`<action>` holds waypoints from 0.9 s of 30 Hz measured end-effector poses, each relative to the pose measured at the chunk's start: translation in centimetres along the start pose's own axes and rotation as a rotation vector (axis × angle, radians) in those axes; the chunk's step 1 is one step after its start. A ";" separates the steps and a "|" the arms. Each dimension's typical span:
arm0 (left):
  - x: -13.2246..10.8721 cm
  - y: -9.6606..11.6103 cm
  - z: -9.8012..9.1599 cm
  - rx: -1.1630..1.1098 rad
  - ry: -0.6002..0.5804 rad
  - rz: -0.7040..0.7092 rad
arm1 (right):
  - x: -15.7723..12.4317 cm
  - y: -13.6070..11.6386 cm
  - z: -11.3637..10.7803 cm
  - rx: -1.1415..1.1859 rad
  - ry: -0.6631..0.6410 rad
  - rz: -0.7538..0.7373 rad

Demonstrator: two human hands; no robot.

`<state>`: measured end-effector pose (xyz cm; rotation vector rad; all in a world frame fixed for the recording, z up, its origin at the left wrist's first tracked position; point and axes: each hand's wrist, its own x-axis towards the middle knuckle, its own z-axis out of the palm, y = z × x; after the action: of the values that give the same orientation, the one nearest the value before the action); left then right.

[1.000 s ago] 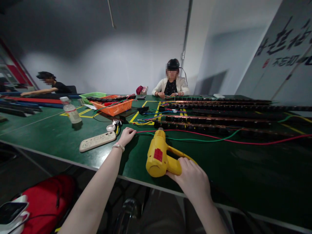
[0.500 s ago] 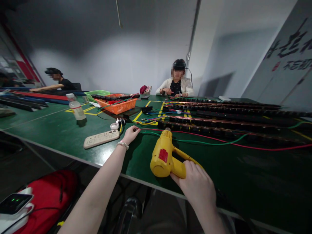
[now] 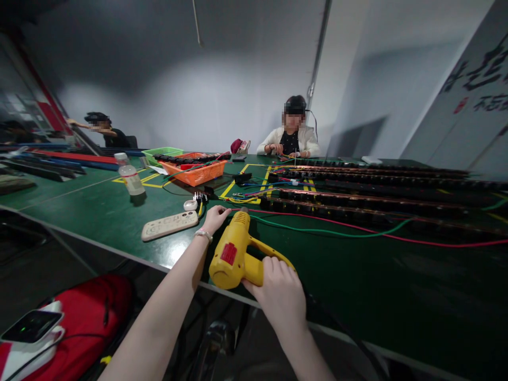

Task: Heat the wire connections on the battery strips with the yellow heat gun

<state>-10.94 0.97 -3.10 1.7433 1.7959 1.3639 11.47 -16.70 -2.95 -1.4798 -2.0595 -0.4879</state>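
Observation:
My right hand (image 3: pixel 280 293) is wrapped round the handle of a yellow heat gun (image 3: pixel 234 254), whose nozzle points away from me towards the end of a red wire (image 3: pixel 357 226). My left hand (image 3: pixel 215 217) rests on the green table (image 3: pixel 91 211) just left of the nozzle, fingers curled and pinched at the red wire's end. A green wire (image 3: pixel 329 231) runs alongside the red one to the right.
A white remote (image 3: pixel 170 225), a tape roll (image 3: pixel 190 205) and a plastic bottle (image 3: pixel 130 177) lie to the left. An orange basket (image 3: pixel 194 170) and long black strips (image 3: pixel 377 196) sit further back. Two other people sit at the table's far side. A red bag (image 3: pixel 79 323) is below left.
The heat gun and my right hand have shifted left, bringing the nozzle close beside my left hand. My left hand stays at the wire's end.

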 end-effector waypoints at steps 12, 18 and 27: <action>-0.2 0.2 -0.5 -0.116 -0.056 -0.057 | 1.2 -1.1 -0.3 0.130 -0.115 -0.072; -0.5 0.2 -0.6 -0.112 -0.065 -0.053 | 1.3 -0.8 -0.6 0.245 -0.176 -0.051; 0.1 0.0 -0.4 -0.076 -0.047 -0.016 | 0.7 1.7 -0.9 0.281 -0.153 -0.091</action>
<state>-11.26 0.87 -2.82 1.7042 1.7065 1.3549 13.10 -16.14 -1.85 -1.2954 -2.2146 -0.1135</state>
